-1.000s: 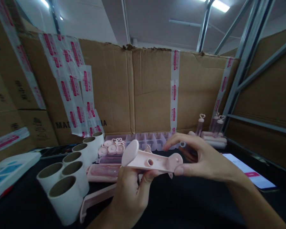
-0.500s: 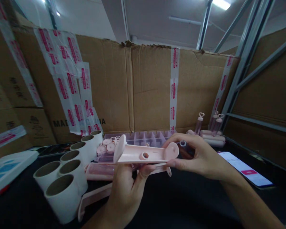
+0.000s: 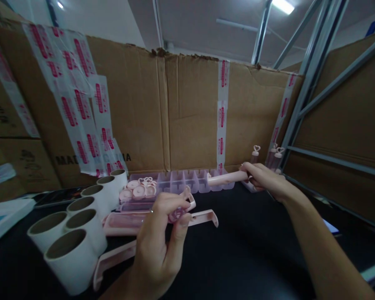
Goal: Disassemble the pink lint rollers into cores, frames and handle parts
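Observation:
Pinched between thumb and fingers of my left hand [image 3: 162, 237] is a small translucent pink part [image 3: 176, 214], low in the middle of the view. Just beyond it lie a pink bracket [image 3: 204, 218] and another curved pink piece. My right hand [image 3: 264, 179] reaches out to the right, its fingers closed on the end of a long pink plastic piece [image 3: 226, 178], which points left over a clear purple divided tray [image 3: 190, 183]. Pink round caps [image 3: 139, 191] fill the tray's left end. Clear pink cases [image 3: 125, 223] lie left of my left hand.
White cardboard tubes [image 3: 68, 258] stand at the left, with a pink bracket [image 3: 112, 258] beside them. Heart-topped pink tubes [image 3: 278, 156] stand at the back right. A phone [image 3: 331, 227] lies behind my right forearm. A cardboard wall [image 3: 193, 116] closes off the back.
My right hand has moved away to the right and back with the long pink piece, apart from my left hand. My left hand now holds the small translucent part. The view has shifted slightly.

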### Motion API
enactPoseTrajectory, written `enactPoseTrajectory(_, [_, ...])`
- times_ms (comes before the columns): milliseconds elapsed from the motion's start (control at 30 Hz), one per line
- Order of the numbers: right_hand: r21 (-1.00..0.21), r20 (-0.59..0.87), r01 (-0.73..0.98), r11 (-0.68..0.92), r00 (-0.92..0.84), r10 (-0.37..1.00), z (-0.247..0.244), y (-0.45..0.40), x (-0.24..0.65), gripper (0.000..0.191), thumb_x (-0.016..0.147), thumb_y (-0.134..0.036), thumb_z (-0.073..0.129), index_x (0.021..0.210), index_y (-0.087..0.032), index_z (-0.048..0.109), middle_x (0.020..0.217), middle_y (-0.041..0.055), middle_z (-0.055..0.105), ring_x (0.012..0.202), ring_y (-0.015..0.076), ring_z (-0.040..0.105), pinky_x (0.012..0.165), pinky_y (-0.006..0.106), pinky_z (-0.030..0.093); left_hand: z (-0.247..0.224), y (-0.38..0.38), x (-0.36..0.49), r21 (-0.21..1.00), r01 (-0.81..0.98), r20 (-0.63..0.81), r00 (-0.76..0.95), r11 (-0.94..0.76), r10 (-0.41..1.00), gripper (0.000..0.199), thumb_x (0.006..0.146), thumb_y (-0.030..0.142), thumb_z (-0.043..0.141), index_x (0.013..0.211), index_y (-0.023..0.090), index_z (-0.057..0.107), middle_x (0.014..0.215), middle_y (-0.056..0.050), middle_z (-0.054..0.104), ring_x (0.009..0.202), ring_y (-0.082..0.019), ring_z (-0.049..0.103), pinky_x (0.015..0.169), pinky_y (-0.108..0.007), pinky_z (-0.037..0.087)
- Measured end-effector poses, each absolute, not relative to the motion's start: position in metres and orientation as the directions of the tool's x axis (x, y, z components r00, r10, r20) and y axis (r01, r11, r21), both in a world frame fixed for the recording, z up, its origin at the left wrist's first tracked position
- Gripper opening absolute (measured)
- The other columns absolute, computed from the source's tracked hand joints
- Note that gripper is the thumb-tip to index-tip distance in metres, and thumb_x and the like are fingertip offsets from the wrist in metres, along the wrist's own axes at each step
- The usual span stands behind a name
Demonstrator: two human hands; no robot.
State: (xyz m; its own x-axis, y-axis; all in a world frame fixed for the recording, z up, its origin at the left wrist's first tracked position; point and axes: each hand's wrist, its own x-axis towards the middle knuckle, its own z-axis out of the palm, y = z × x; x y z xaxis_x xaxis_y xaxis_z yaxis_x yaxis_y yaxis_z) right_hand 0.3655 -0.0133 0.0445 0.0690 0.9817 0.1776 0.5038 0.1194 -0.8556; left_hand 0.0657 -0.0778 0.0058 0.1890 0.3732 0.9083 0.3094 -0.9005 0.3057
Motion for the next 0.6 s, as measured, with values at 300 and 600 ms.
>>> enactPoseTrajectory(300, [-0.854,-0.078,0.508,-0.114,0.091,0.993,0.015,0.003,0.373,0.029,0.095,-0.045,0.052,0.078,-0.023,0.048,0.054,-0.0044,0.047,0.042,0.0081,0.029,0.041,0.021,0.018,0.002,-0.077,0.066,0.299,0.281,0.910,0.205,-0.912,0.361,0.024,0.098,0.005,0.049,0.115,0.021,0.055,0.104,-0.003,0.058,0.101,-0.015,0.058,0.090,-0.027,0.044])
enactPoseTrajectory(600, [-0.729,-0.252,0.650,-0.214,0.035,0.967,-0.013,0.033,0.362,0.027,0.101,-0.040,0.059,0.104,-0.015,0.065,0.091,0.0022,0.067,0.068,0.0118,0.063,0.061,0.027,0.055,0.009,-0.078,0.065,0.240,0.268,0.916,0.254,-0.933,0.309,0.025,0.096,0.002,0.050,0.112,0.018,0.059,0.106,-0.005,0.058,0.104,-0.017,0.057,0.089,-0.028,0.045])
